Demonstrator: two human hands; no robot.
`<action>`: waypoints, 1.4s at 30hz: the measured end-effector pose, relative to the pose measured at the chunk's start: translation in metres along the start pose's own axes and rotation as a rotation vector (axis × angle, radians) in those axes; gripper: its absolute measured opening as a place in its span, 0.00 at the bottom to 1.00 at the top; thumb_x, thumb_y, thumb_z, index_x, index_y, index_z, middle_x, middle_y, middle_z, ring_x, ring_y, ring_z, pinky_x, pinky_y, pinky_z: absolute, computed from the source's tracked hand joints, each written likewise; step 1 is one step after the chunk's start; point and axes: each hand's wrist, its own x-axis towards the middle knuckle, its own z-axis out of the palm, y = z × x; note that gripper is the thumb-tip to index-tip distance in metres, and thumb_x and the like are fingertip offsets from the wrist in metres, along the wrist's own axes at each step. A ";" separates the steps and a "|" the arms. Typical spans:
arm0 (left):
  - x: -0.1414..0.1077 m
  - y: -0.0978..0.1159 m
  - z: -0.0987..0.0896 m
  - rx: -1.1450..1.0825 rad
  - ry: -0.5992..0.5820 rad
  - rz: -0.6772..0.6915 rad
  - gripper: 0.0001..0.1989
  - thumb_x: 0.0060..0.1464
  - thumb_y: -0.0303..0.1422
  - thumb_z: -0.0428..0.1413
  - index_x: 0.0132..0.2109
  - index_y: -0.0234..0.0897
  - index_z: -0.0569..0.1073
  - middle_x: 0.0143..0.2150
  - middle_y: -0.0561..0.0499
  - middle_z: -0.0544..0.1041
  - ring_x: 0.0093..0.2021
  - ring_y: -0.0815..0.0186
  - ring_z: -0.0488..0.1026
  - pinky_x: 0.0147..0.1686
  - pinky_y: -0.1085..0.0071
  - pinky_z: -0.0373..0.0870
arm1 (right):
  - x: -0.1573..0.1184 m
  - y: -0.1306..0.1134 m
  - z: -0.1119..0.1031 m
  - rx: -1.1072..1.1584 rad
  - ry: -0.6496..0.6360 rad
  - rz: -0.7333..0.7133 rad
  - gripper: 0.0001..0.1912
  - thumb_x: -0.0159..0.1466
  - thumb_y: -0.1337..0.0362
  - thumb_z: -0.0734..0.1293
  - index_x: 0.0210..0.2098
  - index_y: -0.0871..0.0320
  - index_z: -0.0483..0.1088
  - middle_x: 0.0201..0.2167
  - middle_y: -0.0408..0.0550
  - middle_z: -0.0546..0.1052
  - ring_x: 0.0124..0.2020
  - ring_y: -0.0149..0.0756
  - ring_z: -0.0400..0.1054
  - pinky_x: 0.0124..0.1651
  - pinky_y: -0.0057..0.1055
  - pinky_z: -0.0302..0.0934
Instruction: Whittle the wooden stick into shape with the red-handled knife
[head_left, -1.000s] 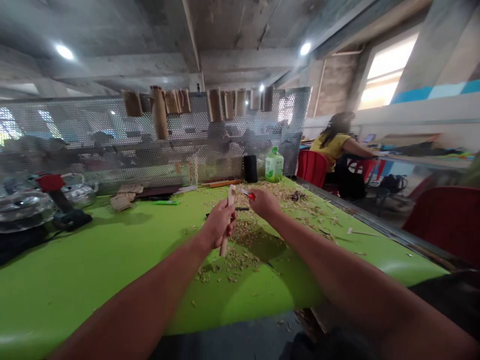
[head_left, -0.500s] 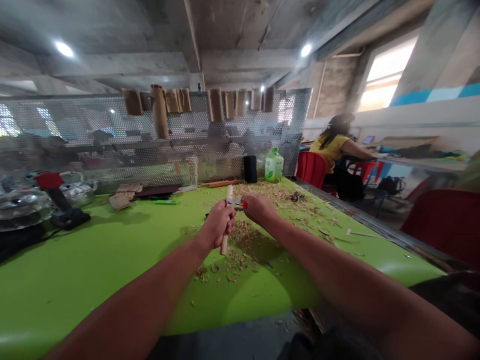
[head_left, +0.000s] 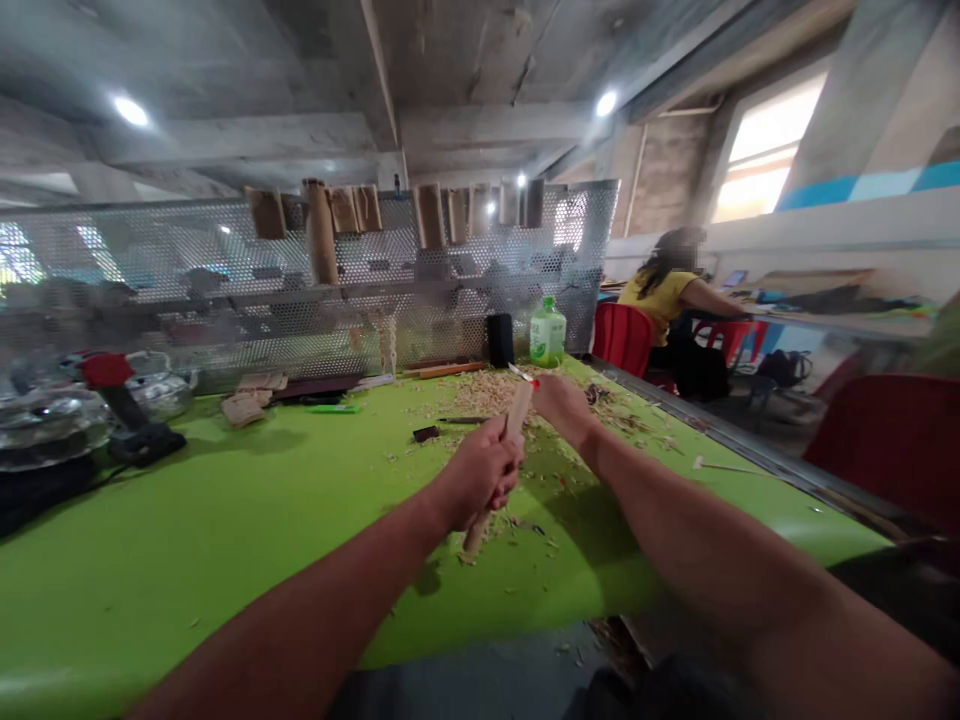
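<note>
Above the green tabletop (head_left: 225, 520): wooden stick (head_left: 519, 408), one, slanted (light and stiff, I judge from afar), best held mid-length. Left hand (head_left: 486, 474): fingers curled tight round its middle. Right hand (head_left: 562, 402): fingers closed on a red-marked knife (head_left: 519, 372). Around: pale shavings (head_left: 476, 392); beyond, green bottle (head_left: 547, 335).

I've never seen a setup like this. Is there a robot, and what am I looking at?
No robot here: these are a person's own two bare hands, seen from a camera worn on that person's head, looking forward and down. The left hand grips a pale wooden stick. The right hand holds a small blade with a red part, close to the stick's upper end; whether they touch is hard to tell. On the green tabletop lie scattered wood shavings. Farther back stand a black box-like object and a green bottle.
</note>
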 end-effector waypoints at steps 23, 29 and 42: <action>0.022 -0.004 -0.031 -0.023 0.248 -0.003 0.06 0.54 0.27 0.52 0.36 0.39 0.60 0.21 0.62 0.59 0.14 0.78 0.51 0.13 0.80 0.47 | -0.033 -0.044 0.002 -0.126 0.099 -0.232 0.17 0.67 0.64 0.56 0.43 0.56 0.77 0.38 0.55 0.81 0.37 0.41 0.73 0.37 0.30 0.55; 0.011 0.001 -0.020 0.066 0.187 -0.006 0.04 0.57 0.30 0.51 0.38 0.39 0.61 0.20 0.62 0.58 0.14 0.78 0.50 0.13 0.80 0.48 | -0.020 -0.030 0.000 -0.059 0.090 -0.154 0.15 0.66 0.64 0.59 0.43 0.56 0.77 0.40 0.56 0.81 0.41 0.43 0.74 0.39 0.31 0.59; 0.027 -0.006 -0.045 -0.147 0.292 0.035 0.07 0.61 0.34 0.50 0.38 0.35 0.69 0.26 0.56 0.65 0.18 0.76 0.60 0.16 0.79 0.59 | -0.009 -0.017 0.007 0.349 0.139 -0.173 0.25 0.67 0.45 0.58 0.47 0.56 0.73 0.38 0.49 0.78 0.37 0.38 0.69 0.37 0.28 0.55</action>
